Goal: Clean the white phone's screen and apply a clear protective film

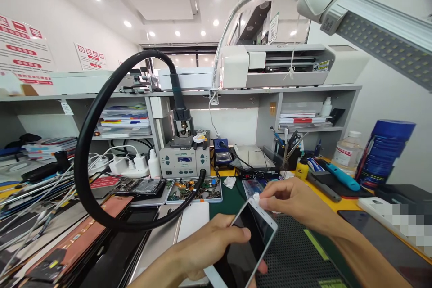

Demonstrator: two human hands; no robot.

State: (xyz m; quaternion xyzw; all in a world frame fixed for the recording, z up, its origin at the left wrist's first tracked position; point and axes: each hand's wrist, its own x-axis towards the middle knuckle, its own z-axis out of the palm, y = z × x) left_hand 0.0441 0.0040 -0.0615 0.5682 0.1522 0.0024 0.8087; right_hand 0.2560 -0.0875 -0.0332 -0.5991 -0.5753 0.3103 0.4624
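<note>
A white-framed smartphone [241, 256] with a dark screen is tilted in my left hand [205, 240]. The thumb lies across the screen, and fingers wrap behind the phone's far edge. At the phone's top edge, my right hand [297, 200] is closed in a pinch on a small white piece [256, 197], perhaps tissue or a wipe. That piece touches the phone's top corner. Beneath the phone lies a dark textured mat [290, 252] on the green work surface. A crumpled white scrap [230, 182] sits a little farther back.
A hot air station [185, 160] with a thick looping black hose [81, 162] stands behind, left of centre. A tray of small parts [178, 190] is before it. Stacked phone panels [108, 243] crowd the left. On the right are a blue canister [384, 153] and a clear bottle [347, 150].
</note>
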